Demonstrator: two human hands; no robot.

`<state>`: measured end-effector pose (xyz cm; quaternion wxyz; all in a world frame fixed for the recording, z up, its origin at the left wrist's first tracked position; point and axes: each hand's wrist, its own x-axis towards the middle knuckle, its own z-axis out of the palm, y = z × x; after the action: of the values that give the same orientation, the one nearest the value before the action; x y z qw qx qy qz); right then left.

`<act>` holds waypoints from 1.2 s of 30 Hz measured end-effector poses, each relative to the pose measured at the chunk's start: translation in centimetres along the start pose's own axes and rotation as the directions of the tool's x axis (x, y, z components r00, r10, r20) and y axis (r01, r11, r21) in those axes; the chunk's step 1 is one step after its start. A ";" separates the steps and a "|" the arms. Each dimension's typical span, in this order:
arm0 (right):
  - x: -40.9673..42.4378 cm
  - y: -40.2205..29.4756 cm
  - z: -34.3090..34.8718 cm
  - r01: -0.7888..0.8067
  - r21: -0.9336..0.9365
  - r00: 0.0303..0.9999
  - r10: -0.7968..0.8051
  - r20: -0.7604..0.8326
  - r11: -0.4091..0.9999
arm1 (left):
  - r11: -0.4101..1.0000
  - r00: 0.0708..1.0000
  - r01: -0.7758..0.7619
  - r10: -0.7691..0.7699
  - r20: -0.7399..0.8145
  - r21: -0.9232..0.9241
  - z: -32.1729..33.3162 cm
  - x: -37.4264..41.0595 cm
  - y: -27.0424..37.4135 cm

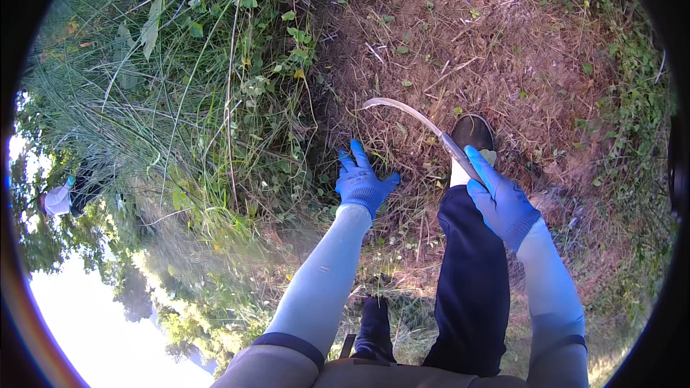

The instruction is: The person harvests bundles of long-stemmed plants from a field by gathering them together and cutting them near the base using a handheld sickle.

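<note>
My right hand (498, 196), in a blue knitted-cuff work glove, grips the dark handle of a sickle (409, 113). The curved blade points up and to the left, over the cut ground just beyond my dark shoe (473, 132). My left hand (364, 178), gloved alike, is spread with its fingers apart and holds nothing. It hovers close to the edge of the tall grass and leafy vines (280, 81). Whether its fingertips touch the stems cannot be told.
Dry cut stalks and short weeds lie on the reddish soil (512, 54) ahead. Dense tall grass (161, 91) stands on the left, low green growth (636, 113) on the right. Another person (59, 199) is bent over far off at the left, near trees.
</note>
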<state>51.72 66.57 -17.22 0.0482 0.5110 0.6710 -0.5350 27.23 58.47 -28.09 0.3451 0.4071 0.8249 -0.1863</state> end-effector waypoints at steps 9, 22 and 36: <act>1.4 -0.7 -2.0 -0.100 -0.389 0.958 0.194 0.212 0.916 | 0.932 0.953 -0.285 0.251 -0.168 -0.224 0.4 2.6 -5.6; 0.3 -3.1 1.3 0.069 -0.305 0.992 -0.032 0.125 0.950 | 0.930 0.940 -0.105 -0.023 0.341 0.352 3.6 -6.3 -29.0; 8.5 -4.2 4.6 0.008 0.217 1.000 -0.001 -0.031 0.976 | 0.741 0.796 -0.226 0.514 -0.319 0.632 -6.7 5.3 -8.2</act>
<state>42.34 68.84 -21.55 -0.0196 0.5199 0.6103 -0.5974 15.54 60.39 -27.04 0.0274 0.6835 0.6884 -0.2411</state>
